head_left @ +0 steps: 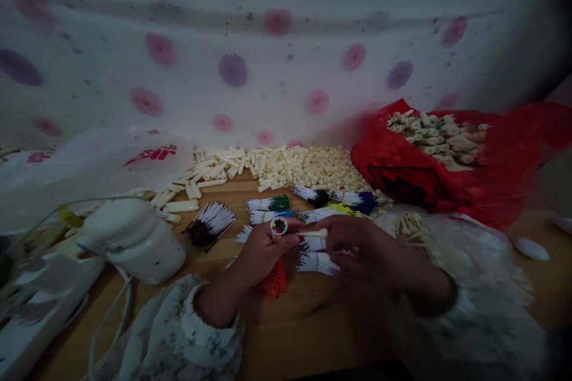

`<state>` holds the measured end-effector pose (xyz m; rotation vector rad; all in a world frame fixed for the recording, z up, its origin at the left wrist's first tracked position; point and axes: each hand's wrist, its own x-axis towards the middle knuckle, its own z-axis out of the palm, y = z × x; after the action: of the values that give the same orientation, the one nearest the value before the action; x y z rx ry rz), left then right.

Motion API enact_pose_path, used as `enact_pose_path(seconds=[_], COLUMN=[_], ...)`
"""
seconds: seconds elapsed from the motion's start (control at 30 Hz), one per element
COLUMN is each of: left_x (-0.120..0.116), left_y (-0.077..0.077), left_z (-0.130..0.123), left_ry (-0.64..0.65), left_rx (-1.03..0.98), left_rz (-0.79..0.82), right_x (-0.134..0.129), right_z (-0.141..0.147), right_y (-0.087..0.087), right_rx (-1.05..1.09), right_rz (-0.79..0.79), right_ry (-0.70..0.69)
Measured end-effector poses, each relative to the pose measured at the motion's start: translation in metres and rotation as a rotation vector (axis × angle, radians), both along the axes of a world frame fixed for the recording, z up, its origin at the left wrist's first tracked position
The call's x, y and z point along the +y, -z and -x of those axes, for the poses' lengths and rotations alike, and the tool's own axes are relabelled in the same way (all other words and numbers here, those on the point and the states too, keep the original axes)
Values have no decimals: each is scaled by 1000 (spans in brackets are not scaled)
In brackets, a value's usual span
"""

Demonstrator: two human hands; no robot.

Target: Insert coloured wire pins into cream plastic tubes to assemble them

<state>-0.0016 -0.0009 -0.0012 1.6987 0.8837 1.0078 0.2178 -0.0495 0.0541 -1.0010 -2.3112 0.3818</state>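
Observation:
My left hand (263,250) is closed around a cream pen barrel (273,236). Its round end faces me and shows a ring of coloured tips. Between the fingers of my right hand (366,244) is a slim cream pen part (311,234), pointing toward the barrel; whether the two touch is hard to tell. Below and behind the hands lie bundles of white pen refills with coloured ends, among them a green-ended bundle (270,203) and a white bundle (318,263). A red-orange slotted piece (273,281) sits partly under my left hand.
Loose cream pen barrels (214,169) and a heap of small cream parts (313,168) line the back. A red bag (402,172) of pen parts stands right, above a clear bag (473,250). Dark-ended refills (211,223) and a white corded device (129,238) are left.

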Motion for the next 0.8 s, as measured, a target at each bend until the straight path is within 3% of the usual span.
enact_pose_path(seconds=[0.13,0.23,0.4,0.6,0.8], left_x=[4,6,6,10,9], left_y=[-1,-3,-1,6,0], left_z=[2,3,-1,-2,0], left_ry=[-145,-232,-222,-214,-242], left_rx=[-65,-159,-334,-323,-199], left_rz=[65,131,236,175,89], right_x=[36,52,60,57,55], right_z=[36,35,27,31,32], right_y=[10,21,38,44,48], right_rx=[113,312,686,542,542], right_rz=[38,133,315,8,-77], right_ry=[-184,-110,37,79,40])
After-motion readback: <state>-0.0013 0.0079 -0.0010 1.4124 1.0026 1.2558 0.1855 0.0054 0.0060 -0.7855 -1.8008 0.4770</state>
